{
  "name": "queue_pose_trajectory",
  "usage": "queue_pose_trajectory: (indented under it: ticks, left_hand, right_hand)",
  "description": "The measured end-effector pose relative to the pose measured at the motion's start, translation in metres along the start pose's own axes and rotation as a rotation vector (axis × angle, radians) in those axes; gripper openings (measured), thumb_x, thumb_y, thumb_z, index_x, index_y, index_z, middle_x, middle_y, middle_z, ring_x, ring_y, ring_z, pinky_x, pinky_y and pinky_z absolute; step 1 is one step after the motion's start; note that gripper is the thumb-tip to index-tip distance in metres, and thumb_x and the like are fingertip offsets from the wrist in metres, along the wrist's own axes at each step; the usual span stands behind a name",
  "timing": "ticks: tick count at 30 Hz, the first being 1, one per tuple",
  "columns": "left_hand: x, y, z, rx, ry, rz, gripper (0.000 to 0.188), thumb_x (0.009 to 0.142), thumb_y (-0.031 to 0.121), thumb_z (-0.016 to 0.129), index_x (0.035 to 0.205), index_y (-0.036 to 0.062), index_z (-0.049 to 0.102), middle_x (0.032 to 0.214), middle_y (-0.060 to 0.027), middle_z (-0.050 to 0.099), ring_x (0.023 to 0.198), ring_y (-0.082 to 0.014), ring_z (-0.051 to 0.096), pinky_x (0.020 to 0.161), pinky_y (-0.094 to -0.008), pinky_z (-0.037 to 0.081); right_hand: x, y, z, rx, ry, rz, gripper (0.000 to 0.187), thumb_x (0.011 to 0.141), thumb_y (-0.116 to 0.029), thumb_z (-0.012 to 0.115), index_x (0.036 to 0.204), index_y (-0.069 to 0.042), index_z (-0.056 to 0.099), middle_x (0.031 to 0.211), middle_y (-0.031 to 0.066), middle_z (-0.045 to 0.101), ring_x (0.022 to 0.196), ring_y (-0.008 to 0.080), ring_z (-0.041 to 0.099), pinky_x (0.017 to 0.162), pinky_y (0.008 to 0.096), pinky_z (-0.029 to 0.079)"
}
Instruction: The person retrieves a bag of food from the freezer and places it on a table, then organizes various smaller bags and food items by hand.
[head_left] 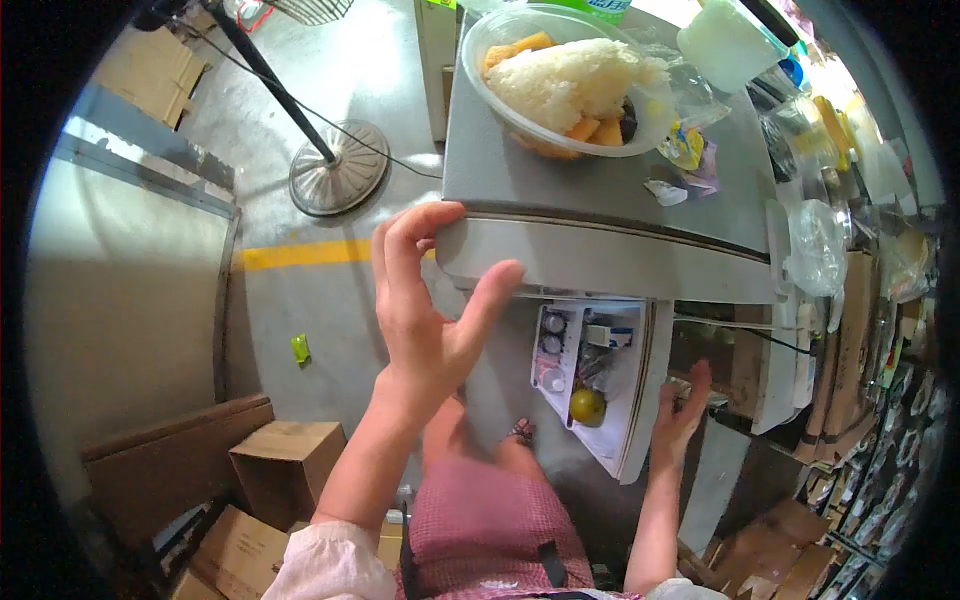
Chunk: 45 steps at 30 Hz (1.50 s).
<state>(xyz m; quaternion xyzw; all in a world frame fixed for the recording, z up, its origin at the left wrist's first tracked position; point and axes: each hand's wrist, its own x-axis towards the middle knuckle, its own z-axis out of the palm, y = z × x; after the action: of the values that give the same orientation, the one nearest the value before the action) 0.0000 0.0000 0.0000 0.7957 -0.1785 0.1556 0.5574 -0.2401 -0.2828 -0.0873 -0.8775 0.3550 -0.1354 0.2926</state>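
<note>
Nearest you, your right hand [680, 415] is off the outer side of the lower door, fingers loosely bent and nothing visible in them; you cannot tell whether it touches the panel. Your left hand [425, 310] spreads wide at the left corner of the grey, smooth-faced upper door [610, 255], fingers hooked at that corner, thumb splayed over its front; how firmly it bears there does not show.

The white-lined, stiff-panelled lower door [645, 400] stands open below it, its inner face toward your left. Expect it to be rigid and fairly heavy with its load, swinging smoothly; its free edge, nearest you, should give the best hold. Its shelves hold upright, round-capped containers [552, 347], a small white-and-blue carton [608, 335] and a round, green fruit [587, 406], which could roll or rattle.

Past the upper door, on the grey fridge top [600, 190], a clear, round plastic bowl [490, 100] holds white rice [575, 80] and orange chunks [582, 130]. Crumpled yellow wrapping [683, 147] lies near the right edge, and a translucent white tub [728, 50] sits toward the far right corner.
</note>
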Motion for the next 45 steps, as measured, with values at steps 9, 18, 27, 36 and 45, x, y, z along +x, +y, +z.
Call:
queue_pose_trajectory:
  ticks: [9, 18, 27, 36, 45]
  left_hand:
    - [-0.102, 0.025, -0.033, -0.747, -0.019, -0.23, 0.057, 0.084, 0.047, 0.072, 0.096, -0.0071, 0.058, 0.077, -0.0089, 0.056, 0.064, -0.0192, 0.054, 0.06, -0.0294, 0.046]
    - [-0.133, -0.008, 0.032, -0.625, -0.261, -0.553, 0.025, 0.101, 0.013, 0.049, 0.119, -0.0028, 0.048, 0.095, -0.0079, 0.06, 0.082, -0.0115, 0.057, 0.073, -0.0253, 0.049]
    - [-0.097, -0.067, 0.13, -0.456, -0.139, -0.474, 0.025, 0.094, 0.009, 0.058, 0.118, 0.0035, 0.054, 0.102, -0.0053, 0.064, 0.088, -0.0103, 0.059, 0.076, -0.0241, 0.047]
    - [-0.127, -0.071, 0.165, -0.374, -0.178, -0.555, 0.031, 0.089, 0.005, 0.059, 0.119, 0.0044, 0.056, 0.108, -0.0089, 0.065, 0.095, -0.0184, 0.064, 0.082, -0.0299, 0.05]
    - [-0.238, -0.062, 0.162, -0.125, -0.418, -0.36, 0.019, 0.087, 0.008, 0.063, 0.105, 0.0062, 0.064, 0.096, -0.0133, 0.061, 0.088, -0.0297, 0.063, 0.073, -0.039, 0.05]
  right_hand:
    - [0.013, -0.103, -0.045, 0.396, 0.082, -0.148, 0.052, 0.1, -0.02, 0.048, 0.146, 0.0, 0.036, 0.147, 0.0138, 0.041, 0.135, 0.026, 0.039, 0.113, 0.0384, 0.028]
    - [-0.035, -0.012, -0.107, 0.772, -0.01, 0.026, 0.069, 0.102, -0.046, 0.04, 0.149, 0.003, 0.028, 0.15, 0.0168, 0.035, 0.134, 0.0283, 0.038, 0.111, 0.0428, 0.03]
    - [-0.016, 0.03, -0.096, 0.213, 0.147, -0.85, 0.057, 0.104, -0.042, 0.031, 0.148, -0.006, 0.033, 0.152, 0.0287, 0.028, 0.138, 0.0408, 0.034, 0.113, 0.0553, 0.032]
    - [-0.007, 0.024, -0.126, 0.346, 0.073, -0.697, 0.059, 0.101, -0.041, 0.038, 0.145, -0.002, 0.034, 0.152, 0.0277, 0.028, 0.138, 0.0396, 0.034, 0.113, 0.0523, 0.033]
    - [0.008, 0.014, -0.146, 0.368, -0.013, -0.699, 0.061, 0.098, -0.039, 0.045, 0.143, 0.002, 0.034, 0.152, 0.0268, 0.027, 0.138, 0.0383, 0.035, 0.112, 0.0492, 0.034]
